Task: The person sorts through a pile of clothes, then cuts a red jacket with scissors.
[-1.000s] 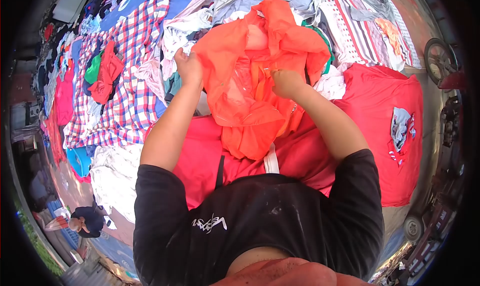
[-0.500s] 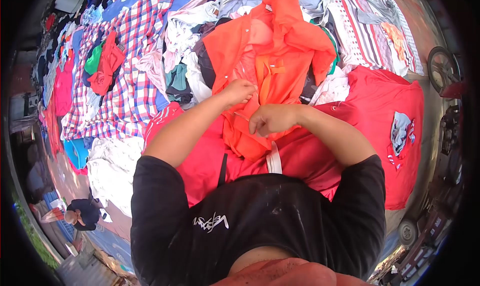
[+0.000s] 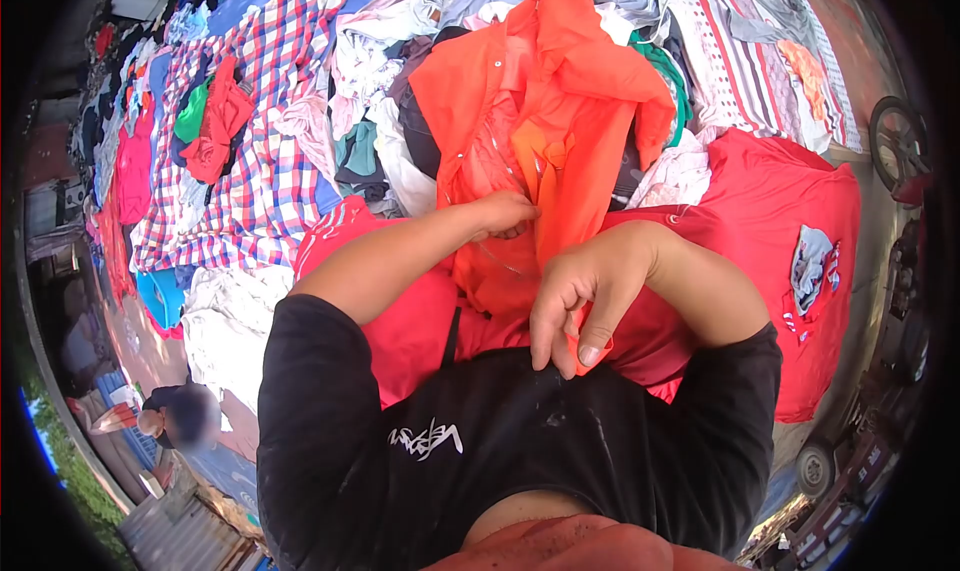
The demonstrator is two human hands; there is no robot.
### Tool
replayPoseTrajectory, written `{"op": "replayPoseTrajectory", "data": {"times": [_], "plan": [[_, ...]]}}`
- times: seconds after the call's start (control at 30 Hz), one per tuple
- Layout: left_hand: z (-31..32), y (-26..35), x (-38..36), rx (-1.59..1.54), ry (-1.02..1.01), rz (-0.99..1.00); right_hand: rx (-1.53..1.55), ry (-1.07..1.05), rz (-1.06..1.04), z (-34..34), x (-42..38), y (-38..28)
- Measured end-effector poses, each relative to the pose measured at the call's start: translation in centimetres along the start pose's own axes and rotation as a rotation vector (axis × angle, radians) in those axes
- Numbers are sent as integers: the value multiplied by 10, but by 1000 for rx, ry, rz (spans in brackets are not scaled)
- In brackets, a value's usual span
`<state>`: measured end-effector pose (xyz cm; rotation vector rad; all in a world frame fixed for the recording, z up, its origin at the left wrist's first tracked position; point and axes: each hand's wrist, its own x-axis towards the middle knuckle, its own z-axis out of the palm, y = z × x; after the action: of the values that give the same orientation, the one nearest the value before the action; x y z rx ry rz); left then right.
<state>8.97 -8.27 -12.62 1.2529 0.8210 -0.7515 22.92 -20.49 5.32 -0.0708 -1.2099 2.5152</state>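
An orange jacket [image 3: 590, 81] with small snaps along one edge lies spread on the pile in front of me. My left hand [image 3: 507, 214] is closed on its lower middle, beside an orange strap [image 3: 548, 186]; the fingertips are partly hidden in the cloth. Nearer my chest, my right hand [image 3: 585, 296] pinches a bit of orange cloth [image 3: 588, 351] between thumb and fingers, apparently part of the same jacket. Red cloth [image 3: 480, 336] lies under the jacket and across my front.
To the left, a checked cloth [image 3: 270, 101] bears a red garment [image 3: 220, 121] and a green one. White cloth [image 3: 235, 321] lies nearer. At right are a red cloth [image 3: 780, 201], a striped cloth [image 3: 740, 81] and a wheel [image 3: 898, 146]. Another person [image 3: 185, 416] is at lower left.
My right hand has moved down and right toward my chest, drawing orange cloth with it. My left hand has shifted slightly right and down along the jacket.
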Motion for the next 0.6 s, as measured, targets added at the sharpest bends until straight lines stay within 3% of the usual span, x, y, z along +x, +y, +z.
{"op": "replayPoseTrajectory", "data": {"times": [0.1,0.2,0.37,0.43,0.47,0.53,0.6], "plan": [[-7,8,8,-184,89,-27,-39,-32,28,3,5,2],[-5,17,15,-222,354,59,-43,-95,18,10,9,4],[-20,21,36,-370,263,288,-98,-79,16,12,5,-3],[-26,42,26,-466,258,416,-352,255,135,4,-7,-10],[-33,55,11,-497,252,474,-591,481,333,-1,-14,-15],[-39,78,-15,-559,236,566,-1471,1055,602,-18,-34,15],[-39,92,-38,-618,218,625,-1605,1390,815,-48,-51,28]]}}
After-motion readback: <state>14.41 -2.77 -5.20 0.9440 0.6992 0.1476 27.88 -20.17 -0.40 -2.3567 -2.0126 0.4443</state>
